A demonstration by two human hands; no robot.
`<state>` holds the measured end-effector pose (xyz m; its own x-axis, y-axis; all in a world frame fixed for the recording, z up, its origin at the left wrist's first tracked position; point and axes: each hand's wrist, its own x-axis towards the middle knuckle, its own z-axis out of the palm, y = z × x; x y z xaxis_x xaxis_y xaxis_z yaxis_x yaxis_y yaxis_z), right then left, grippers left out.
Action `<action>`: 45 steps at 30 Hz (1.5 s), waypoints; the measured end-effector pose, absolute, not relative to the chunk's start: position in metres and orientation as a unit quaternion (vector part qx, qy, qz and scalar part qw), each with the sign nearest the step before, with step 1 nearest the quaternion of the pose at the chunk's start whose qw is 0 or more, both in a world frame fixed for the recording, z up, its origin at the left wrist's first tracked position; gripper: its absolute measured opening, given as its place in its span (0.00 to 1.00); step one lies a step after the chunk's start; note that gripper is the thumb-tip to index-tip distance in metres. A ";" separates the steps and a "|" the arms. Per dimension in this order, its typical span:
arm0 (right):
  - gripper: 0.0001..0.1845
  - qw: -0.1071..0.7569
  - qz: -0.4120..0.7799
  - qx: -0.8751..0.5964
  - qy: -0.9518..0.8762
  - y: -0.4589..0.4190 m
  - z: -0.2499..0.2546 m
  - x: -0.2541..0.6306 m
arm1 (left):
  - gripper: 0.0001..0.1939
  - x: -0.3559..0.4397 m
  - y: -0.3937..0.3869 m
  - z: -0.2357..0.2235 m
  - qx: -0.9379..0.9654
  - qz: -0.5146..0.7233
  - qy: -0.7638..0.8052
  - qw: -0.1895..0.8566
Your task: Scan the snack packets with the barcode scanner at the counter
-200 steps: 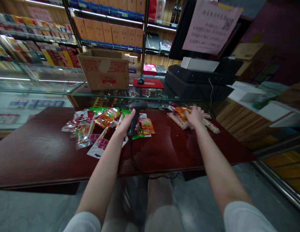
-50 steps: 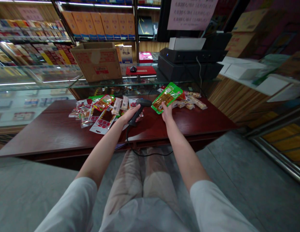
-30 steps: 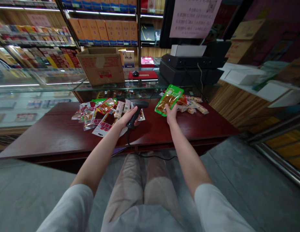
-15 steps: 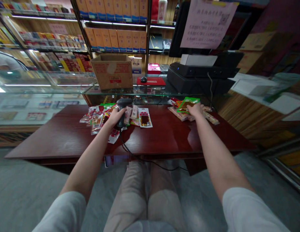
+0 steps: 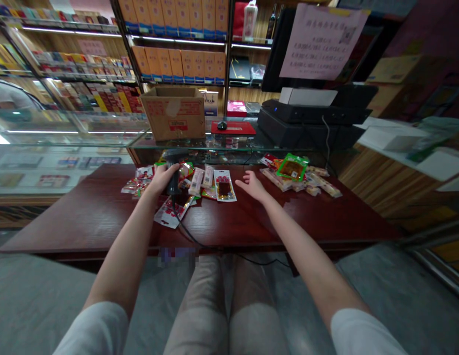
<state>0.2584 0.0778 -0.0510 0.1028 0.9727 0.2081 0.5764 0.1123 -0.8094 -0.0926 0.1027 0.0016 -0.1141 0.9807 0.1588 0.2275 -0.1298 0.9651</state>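
Note:
My left hand [image 5: 163,177] is wrapped around the grip of a black barcode scanner [image 5: 172,185], held over the left pile of snack packets [image 5: 142,180]. A cable runs down from its grip. My right hand [image 5: 251,185] holds nothing, its fingers apart, just right of a white packet with a dark window [image 5: 224,186]. Two pale wrapped bars [image 5: 196,181] lie left of that packet. On the right side of the table is a second pile, where a green-edged packet [image 5: 292,167] rests on several pale wrapped bars [image 5: 277,179].
Behind the dark red table [image 5: 114,217] runs a glass counter bearing an open cardboard box [image 5: 173,116], a mouse [image 5: 222,125] on a red mat and a black cash drawer [image 5: 307,129]. The scanner cable [image 5: 190,235] crosses the table's front edge.
My right hand has let go of the green-edged packet on the right pile and moved left to the table's middle. My left hand has shifted slightly left with the scanner.

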 end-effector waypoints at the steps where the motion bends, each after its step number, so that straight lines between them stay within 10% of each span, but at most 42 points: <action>1: 0.42 0.390 0.267 -0.631 -0.615 0.082 -0.056 0.244 | 0.17 -0.101 0.105 0.005 0.549 0.503 0.555 0.372; 8: 0.47 0.275 0.190 -0.721 -0.607 0.098 -0.063 0.186 | 0.13 -0.137 0.122 0.002 0.483 0.524 0.576 0.399; 17: 0.12 0.441 0.280 -0.663 -0.536 0.121 -0.065 0.200 | 0.12 -0.144 0.133 -0.023 0.432 0.508 0.552 0.499; 23: 0.17 0.587 0.421 -0.519 -0.456 0.138 -0.074 0.186 | 0.14 -0.134 0.129 -0.032 0.414 0.507 0.546 0.523; 45: 0.14 0.563 0.512 -0.507 -0.405 0.099 -0.070 0.196 | 0.19 -0.101 0.126 -0.017 0.506 0.523 0.494 0.476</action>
